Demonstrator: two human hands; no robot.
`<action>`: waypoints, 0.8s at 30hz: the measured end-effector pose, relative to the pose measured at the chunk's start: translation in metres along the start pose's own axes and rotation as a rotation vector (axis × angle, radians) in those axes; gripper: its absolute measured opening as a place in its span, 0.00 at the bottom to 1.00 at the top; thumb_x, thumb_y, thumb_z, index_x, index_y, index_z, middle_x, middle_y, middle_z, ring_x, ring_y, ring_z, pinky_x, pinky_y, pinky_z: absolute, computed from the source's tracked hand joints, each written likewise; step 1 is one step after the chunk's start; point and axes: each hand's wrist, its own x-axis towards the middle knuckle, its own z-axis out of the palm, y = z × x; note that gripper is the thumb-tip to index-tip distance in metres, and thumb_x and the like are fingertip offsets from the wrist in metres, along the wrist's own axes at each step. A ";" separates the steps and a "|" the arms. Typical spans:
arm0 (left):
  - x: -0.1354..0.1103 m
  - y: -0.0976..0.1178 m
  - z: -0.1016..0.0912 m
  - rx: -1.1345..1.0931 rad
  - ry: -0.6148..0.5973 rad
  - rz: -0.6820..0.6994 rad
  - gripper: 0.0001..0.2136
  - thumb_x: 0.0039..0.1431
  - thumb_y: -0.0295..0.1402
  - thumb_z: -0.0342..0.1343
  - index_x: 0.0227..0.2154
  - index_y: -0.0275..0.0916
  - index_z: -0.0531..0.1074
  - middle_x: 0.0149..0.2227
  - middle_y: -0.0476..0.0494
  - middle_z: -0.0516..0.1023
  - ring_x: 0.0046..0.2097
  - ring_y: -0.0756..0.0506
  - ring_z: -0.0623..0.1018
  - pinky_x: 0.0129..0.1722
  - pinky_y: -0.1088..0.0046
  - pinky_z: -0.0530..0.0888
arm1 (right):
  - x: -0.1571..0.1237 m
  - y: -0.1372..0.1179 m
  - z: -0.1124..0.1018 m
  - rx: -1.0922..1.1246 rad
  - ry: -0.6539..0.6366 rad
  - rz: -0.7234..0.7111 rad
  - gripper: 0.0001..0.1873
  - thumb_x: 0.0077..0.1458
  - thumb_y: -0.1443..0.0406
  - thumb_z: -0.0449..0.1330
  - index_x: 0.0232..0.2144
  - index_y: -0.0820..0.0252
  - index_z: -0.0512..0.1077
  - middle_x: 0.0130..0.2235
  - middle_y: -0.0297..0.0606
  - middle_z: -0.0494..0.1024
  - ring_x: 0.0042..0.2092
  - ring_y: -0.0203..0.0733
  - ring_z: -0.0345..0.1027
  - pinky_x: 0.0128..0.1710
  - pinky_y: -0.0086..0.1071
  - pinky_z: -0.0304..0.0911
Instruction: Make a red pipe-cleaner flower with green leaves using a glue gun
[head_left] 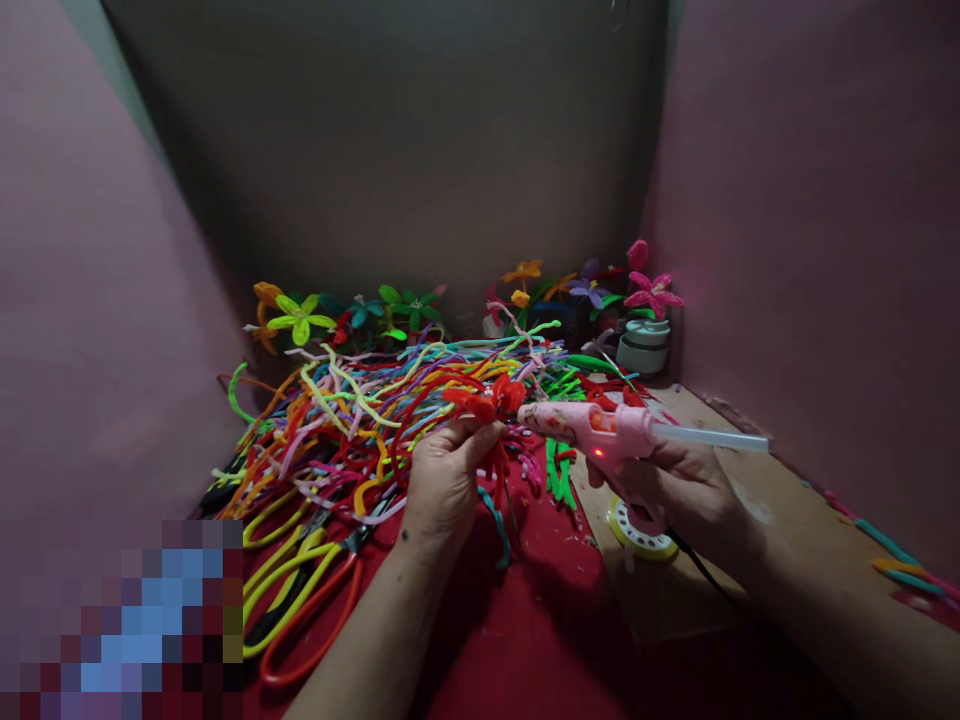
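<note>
My left hand [444, 478] is closed around the stem of a red pipe-cleaner flower [486, 400], holding it upright above the red cloth. My right hand [675, 487] grips a pink hot glue gun [600, 430] with a small red light lit on its body. The gun's nozzle points left and sits right at the flower's head. A white glue stick [712, 437] juts out of the gun's back toward the right. A black cord runs from under my right hand.
A heap of loose pipe cleaners [360, 410] in many colours covers the red cloth [540, 620]. Finished flowers [300, 318] line the back wall, with tape rolls [643, 345] at right. Scissors and pliers [307, 590] lie at front left. A yellow-white ring [637, 535] rests on cardboard.
</note>
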 end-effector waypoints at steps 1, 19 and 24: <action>0.000 0.000 0.000 0.002 -0.001 0.001 0.07 0.41 0.30 0.64 0.26 0.35 0.77 0.26 0.47 0.78 0.28 0.51 0.73 0.31 0.76 0.68 | 0.000 -0.001 0.000 -0.001 0.003 0.001 0.15 0.37 0.55 0.65 0.23 0.62 0.72 0.16 0.29 0.58 0.17 0.28 0.48 0.15 0.24 0.45; 0.000 0.003 0.002 -0.008 0.002 0.017 0.06 0.41 0.30 0.64 0.26 0.35 0.77 0.26 0.48 0.77 0.28 0.52 0.73 0.30 0.77 0.67 | -0.002 0.007 -0.004 -0.041 0.029 -0.014 0.20 0.40 0.50 0.64 0.26 0.62 0.74 0.18 0.33 0.66 0.17 0.29 0.52 0.15 0.26 0.48; 0.000 0.004 0.003 -0.035 -0.005 0.010 0.06 0.41 0.29 0.65 0.25 0.36 0.77 0.26 0.48 0.78 0.29 0.52 0.73 0.31 0.77 0.68 | -0.003 0.003 -0.002 -0.096 -0.009 -0.075 0.22 0.46 0.53 0.62 0.42 0.57 0.74 0.27 0.40 0.76 0.25 0.41 0.65 0.20 0.31 0.56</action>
